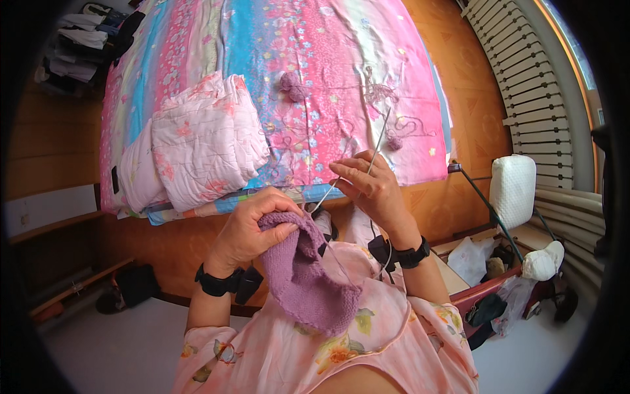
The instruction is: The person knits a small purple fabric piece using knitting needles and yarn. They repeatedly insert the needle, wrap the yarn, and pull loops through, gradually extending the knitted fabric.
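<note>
My left hand (262, 224) grips the upper edge of a mauve knitted piece (305, 283) between thumb and fingers. The piece hangs over my lap, and its lower end curls. My right hand (376, 189) is up and to the right of it, with a metal knitting needle (381, 135) running between its fingers and pointing up over the bed. A second needle length (326, 198) slants from the right fingertips down to the knitting's edge; whether the two are one needle is hidden by the fingers. A thin cable (387, 261) loops below my right wrist.
A bed with a striped floral sheet (236, 39) lies ahead, bearing a folded pink quilt (206, 143), a mauve yarn ball (294, 87), loose tangled yarn (379, 92) and a smaller ball (394, 143). At right stand a white padded frame (513, 192) and a radiator (529, 93).
</note>
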`<state>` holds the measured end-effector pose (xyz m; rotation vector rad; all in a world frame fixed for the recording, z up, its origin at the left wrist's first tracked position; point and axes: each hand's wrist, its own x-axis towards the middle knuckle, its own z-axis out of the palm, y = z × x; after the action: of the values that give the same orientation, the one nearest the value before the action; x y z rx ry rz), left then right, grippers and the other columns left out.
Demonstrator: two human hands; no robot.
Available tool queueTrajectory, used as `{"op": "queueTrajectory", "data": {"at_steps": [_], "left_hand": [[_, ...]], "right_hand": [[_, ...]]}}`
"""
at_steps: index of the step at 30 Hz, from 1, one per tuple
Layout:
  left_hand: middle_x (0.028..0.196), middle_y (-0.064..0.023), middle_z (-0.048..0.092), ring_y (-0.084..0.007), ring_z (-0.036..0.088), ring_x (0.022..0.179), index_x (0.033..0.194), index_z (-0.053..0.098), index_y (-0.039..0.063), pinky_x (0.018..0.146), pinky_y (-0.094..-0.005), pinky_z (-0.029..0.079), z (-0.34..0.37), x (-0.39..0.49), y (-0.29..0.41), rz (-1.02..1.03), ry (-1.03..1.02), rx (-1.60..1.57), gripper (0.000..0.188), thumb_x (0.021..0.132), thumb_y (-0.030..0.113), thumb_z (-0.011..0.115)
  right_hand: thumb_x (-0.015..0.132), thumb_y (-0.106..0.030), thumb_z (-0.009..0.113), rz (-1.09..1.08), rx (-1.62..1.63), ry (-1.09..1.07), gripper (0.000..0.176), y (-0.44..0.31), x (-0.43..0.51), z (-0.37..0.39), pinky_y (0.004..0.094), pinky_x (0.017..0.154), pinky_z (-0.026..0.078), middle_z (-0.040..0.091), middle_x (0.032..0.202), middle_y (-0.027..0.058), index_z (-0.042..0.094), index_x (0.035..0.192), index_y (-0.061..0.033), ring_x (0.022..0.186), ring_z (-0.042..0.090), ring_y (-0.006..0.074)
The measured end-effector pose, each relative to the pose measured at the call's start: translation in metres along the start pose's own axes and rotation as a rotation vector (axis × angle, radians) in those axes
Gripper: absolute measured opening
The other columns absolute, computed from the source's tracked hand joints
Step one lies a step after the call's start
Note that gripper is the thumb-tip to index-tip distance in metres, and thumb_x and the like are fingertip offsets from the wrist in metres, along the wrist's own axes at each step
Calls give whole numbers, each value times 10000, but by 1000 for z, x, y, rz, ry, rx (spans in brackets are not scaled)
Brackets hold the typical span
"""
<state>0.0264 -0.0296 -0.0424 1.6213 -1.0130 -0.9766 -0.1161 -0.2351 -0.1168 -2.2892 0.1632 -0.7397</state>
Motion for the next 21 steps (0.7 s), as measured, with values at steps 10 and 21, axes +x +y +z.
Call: {"op": "queueTrajectory", "data": {"at_steps": [10, 21], "left_hand": [[894, -28, 618, -101, 569, 826, 886, 578, 38, 742, -254, 472, -1, -9, -11, 4, 88, -5, 170, 779, -3, 703], [915, -20, 602, -84, 596, 911, 935, 506, 38, 826, -234, 462, -4, -16, -25, -148, 192, -43, 221, 773, -79, 600]], "right_hand": [[753, -33, 785, 285, 59, 176, 353, 18, -21, -16, 328, 766, 526, 691, 1070, 93, 700, 1094, -67, 895, 648, 230], [943, -57, 614, 600, 243, 397, 231, 50, -51, -61, 238, 782, 507, 689, 1065, 65, 663, 1165, -16, 893, 623, 111]]}}
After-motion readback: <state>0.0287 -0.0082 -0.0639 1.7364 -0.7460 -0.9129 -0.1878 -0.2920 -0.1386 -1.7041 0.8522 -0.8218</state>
